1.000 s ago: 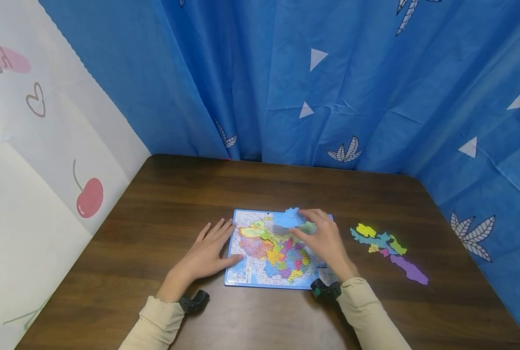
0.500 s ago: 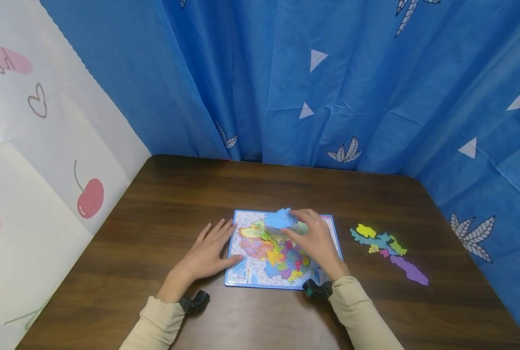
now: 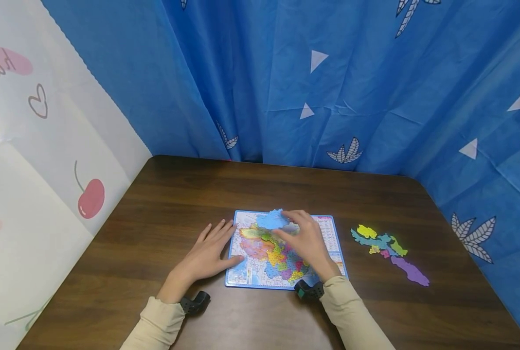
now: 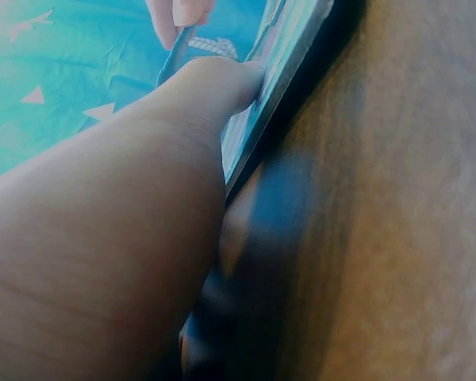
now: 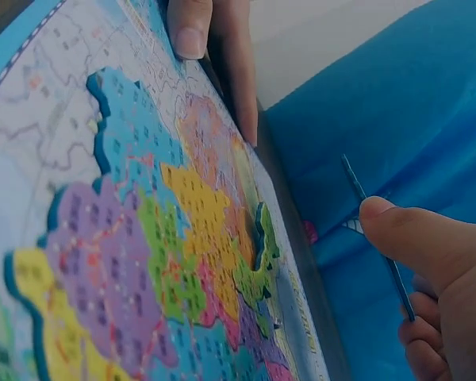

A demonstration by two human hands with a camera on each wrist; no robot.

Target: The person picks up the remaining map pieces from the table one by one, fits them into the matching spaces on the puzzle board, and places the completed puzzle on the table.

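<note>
My right hand (image 3: 305,239) pinches a light blue map puzzle piece (image 3: 272,219) between thumb and fingers, over the top of a map puzzle board (image 3: 331,236). In the right wrist view the blue piece (image 5: 395,278) appears edge-on, held up off the board. Colourful fitted pieces cover much of the map. My left hand (image 3: 209,251) lies flat at the board's left edge, fingers spread and straight. Its thumb (image 4: 242,83) presses on the board's surface in the left wrist view.
Loose puzzle pieces lie right of the board: a yellow one (image 3: 367,231), a teal one (image 3: 373,241), a green one (image 3: 398,247), a long purple one (image 3: 410,271) and small ones. Beyond the brown table (image 3: 189,189) hangs a blue curtain (image 3: 260,87); a white one (image 3: 54,141) hangs at left.
My right hand has moved left across the top of the board, carrying the light blue puzzle piece. The left hand has stayed at the board's left edge.
</note>
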